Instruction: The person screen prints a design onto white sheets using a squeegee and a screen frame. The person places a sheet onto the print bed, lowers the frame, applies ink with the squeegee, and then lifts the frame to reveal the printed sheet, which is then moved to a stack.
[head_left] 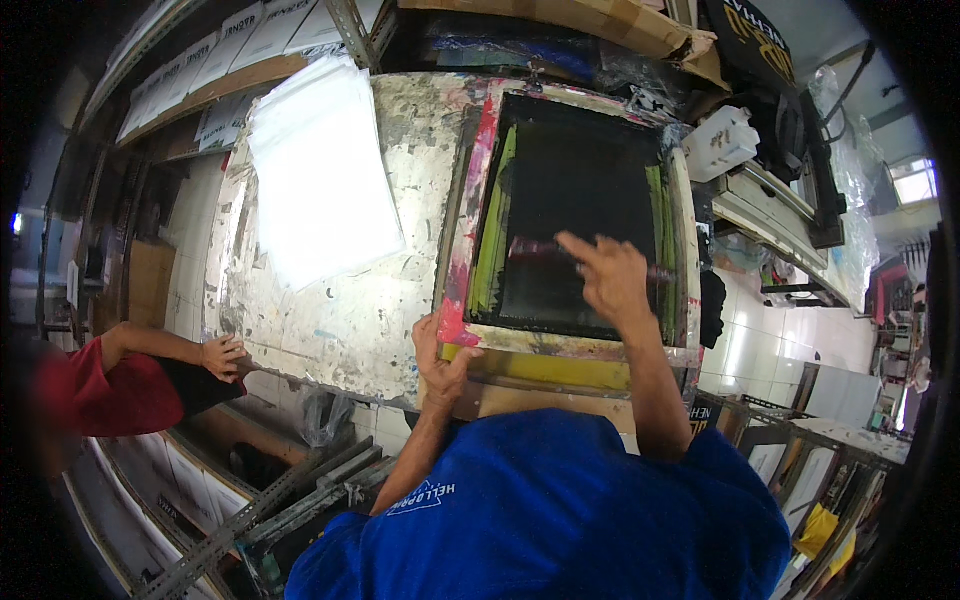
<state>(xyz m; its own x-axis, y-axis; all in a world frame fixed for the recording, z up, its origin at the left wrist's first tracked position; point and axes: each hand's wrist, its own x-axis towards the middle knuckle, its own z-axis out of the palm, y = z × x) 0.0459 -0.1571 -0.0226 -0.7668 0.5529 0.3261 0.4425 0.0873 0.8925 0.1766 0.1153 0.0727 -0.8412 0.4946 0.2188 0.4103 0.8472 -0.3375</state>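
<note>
A printing screen [468, 215] in a paint-stained frame lies on the worn table in front of me, its mesh dark with yellow-green strips along both sides. My left hand [440, 365] grips the near left corner of this frame, thumb resting by a pink stain. Over the dark mesh, my right hand [612, 282] is closed on a squeegee [532, 246], with the index finger stretched out. The squeegee is smeared by motion and partly covered by the hand. To the left of the screen lies a stack of white sheets [320, 180].
The paint-spotted table [400, 300] carries the sheets and screen. At the left, another person's hand [224, 358] rests by the table edge. Shelves with white packages [235, 45] stand behind left. A white plastic container [720, 143] sits beyond the screen's right side; metal racks [800, 440] stand nearer right.
</note>
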